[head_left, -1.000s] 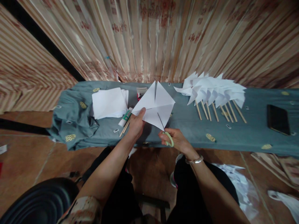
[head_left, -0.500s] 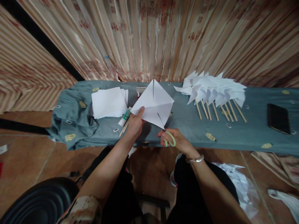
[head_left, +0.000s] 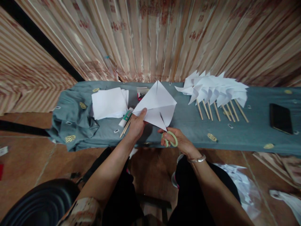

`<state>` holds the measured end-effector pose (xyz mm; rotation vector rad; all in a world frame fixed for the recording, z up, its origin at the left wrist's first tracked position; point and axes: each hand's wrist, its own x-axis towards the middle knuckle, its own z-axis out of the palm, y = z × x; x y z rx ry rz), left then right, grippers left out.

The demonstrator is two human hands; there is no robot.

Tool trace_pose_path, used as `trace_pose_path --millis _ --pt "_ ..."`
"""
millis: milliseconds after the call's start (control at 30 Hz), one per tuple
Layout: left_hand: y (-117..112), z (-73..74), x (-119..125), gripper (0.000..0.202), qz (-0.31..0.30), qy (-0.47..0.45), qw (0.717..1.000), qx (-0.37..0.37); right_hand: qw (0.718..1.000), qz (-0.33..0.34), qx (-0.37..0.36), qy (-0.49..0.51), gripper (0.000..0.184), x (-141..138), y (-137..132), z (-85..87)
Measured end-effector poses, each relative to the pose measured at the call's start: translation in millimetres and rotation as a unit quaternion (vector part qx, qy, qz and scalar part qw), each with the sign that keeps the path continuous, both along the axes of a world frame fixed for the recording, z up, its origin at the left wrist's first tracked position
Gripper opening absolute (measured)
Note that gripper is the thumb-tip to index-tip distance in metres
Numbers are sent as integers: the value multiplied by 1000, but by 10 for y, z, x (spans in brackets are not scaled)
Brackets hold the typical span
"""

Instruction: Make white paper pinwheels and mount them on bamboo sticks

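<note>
My left hand (head_left: 136, 124) pinches the left corner of a white square of paper (head_left: 156, 105), held tilted above the table's near edge. The paper has creases and slits cut in from its corners. My right hand (head_left: 178, 141) grips pale green scissors (head_left: 169, 138) by their loops. Their blades sit in a slit at the paper's lower corner.
A grey-green cloth covers the long table (head_left: 235, 131). On it lie a stack of white paper squares (head_left: 109, 103), a glue stick (head_left: 126, 117), thin wooden sticks (head_left: 125, 128), several paper pinwheels on sticks (head_left: 216, 92) and a black phone (head_left: 281, 118). Paper scraps (head_left: 237, 182) lie on the floor.
The scissors have drawn back toward the paper's lower corner, so less blade shows in the slit. The top flaps of the paper have closed together. My left hand keeps its hold.
</note>
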<state>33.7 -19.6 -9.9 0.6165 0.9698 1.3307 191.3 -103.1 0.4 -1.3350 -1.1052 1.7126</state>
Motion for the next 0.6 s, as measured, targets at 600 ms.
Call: trace_pose_path --millis 600 --pt "-35 -18 -13 35 -25 32 999 13 998 -6 25 -53 54 19 27 -66"
